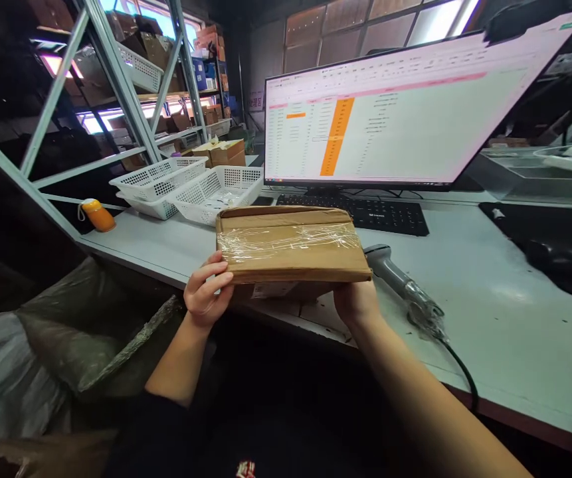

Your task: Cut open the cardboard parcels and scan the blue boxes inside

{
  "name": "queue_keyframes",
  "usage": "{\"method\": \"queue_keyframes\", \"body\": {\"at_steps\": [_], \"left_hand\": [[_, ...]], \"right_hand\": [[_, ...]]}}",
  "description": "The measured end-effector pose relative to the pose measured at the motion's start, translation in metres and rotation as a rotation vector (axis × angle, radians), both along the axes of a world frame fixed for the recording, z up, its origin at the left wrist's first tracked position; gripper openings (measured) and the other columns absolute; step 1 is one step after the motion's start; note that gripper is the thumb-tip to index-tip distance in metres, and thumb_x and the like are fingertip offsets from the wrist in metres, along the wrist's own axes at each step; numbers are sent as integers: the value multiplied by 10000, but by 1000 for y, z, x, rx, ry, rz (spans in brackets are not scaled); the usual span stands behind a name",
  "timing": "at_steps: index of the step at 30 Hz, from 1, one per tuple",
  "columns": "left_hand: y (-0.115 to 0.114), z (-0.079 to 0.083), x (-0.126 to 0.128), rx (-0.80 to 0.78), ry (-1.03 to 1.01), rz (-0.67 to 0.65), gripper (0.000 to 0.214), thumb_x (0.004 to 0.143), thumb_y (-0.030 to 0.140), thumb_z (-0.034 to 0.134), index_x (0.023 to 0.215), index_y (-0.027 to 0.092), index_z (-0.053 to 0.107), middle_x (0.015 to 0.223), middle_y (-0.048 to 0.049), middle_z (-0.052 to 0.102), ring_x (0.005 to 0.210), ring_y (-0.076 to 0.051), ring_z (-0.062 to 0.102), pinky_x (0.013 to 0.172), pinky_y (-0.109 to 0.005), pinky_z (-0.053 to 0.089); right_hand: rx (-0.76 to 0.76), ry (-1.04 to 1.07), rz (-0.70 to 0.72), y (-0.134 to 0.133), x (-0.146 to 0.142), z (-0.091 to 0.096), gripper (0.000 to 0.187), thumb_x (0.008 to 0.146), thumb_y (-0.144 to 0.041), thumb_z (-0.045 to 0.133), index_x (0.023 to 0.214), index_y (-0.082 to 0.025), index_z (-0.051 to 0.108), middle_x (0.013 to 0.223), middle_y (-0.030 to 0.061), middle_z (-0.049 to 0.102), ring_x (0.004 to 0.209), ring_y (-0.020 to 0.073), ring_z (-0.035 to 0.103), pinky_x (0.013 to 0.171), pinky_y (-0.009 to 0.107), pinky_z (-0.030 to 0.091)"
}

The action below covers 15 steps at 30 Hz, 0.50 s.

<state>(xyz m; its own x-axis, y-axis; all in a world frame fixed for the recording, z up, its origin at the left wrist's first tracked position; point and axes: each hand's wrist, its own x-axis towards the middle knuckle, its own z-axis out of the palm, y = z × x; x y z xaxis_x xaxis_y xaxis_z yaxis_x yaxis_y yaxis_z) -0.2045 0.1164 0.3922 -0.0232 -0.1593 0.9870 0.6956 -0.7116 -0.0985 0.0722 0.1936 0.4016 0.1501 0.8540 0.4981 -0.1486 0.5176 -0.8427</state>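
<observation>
A brown cardboard box (290, 262) with shiny clear tape across its face is held up over the front edge of the desk. My left hand (208, 289) grips its left end, fingers bent around the lower corner. From below, my right hand (358, 302) supports the right end, and the box hides most of its fingers. Part of a whitish label (270, 289) shows on the underside. Just right of the box a grey barcode scanner (398, 279) lies on the desk, its cable running over the front edge.
Behind the box stand a black keyboard (385, 216) and a large monitor (390, 119) showing a spreadsheet. White plastic baskets (206, 206) and an orange bottle (98, 216) are at the left. A black mouse pad (529, 232) lies right. Below left hangs a large dark sack (101, 325).
</observation>
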Motion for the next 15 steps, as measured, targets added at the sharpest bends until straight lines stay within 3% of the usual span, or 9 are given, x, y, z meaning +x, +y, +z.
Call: {"method": "queue_keyframes", "body": {"at_steps": [3, 6, 8, 11, 15], "left_hand": [[0, -4, 14, 38, -89, -144, 640, 920, 225, 825, 1475, 357, 534, 1357, -69, 668, 1259, -239, 723, 1017, -423, 675], [-2, -5, 30, 9, -238, -343, 738, 928, 349, 813, 1547, 394, 414, 1496, -103, 557, 1320, -234, 689, 1005, -363, 665], [-6, -4, 39, -40, -297, -452, 606, 950, 395, 762, 1470, 392, 450, 1419, -93, 573, 1327, -237, 684, 1022, -361, 653], [-17, 3, 49, -97, -378, -565, 282, 984, 378, 679, 1211, 346, 515, 1132, -42, 568, 1273, -243, 703, 1012, -393, 652], [-29, 19, 53, -189, -275, -444, 111, 1024, 219, 607, 969, 268, 523, 921, -5, 533, 1160, -216, 701, 1071, -447, 599]], "right_hand": [[-170, 323, 3, 6, -1, -2, 295, 724, -379, 725, 986, -243, 714, 1057, 42, 801, 1143, 250, 735, 915, 343, 649], [-274, 438, 25, 9, -2, 2, 214, 723, -261, 699, 935, -242, 680, 908, -10, 773, 1012, 194, 754, 770, 253, 649], [-331, 506, 20, 8, -3, 9, 192, 725, -204, 673, 914, -238, 668, 841, -30, 754, 896, 164, 753, 697, 219, 638], [-410, 583, 26, 5, -8, 22, 157, 736, -137, 624, 867, -219, 651, 807, -33, 752, 770, 129, 731, 629, 183, 613], [-399, 591, 47, 3, -18, 29, 95, 810, -141, 615, 875, -191, 663, 866, -7, 780, 761, 112, 728, 637, 171, 593]]}}
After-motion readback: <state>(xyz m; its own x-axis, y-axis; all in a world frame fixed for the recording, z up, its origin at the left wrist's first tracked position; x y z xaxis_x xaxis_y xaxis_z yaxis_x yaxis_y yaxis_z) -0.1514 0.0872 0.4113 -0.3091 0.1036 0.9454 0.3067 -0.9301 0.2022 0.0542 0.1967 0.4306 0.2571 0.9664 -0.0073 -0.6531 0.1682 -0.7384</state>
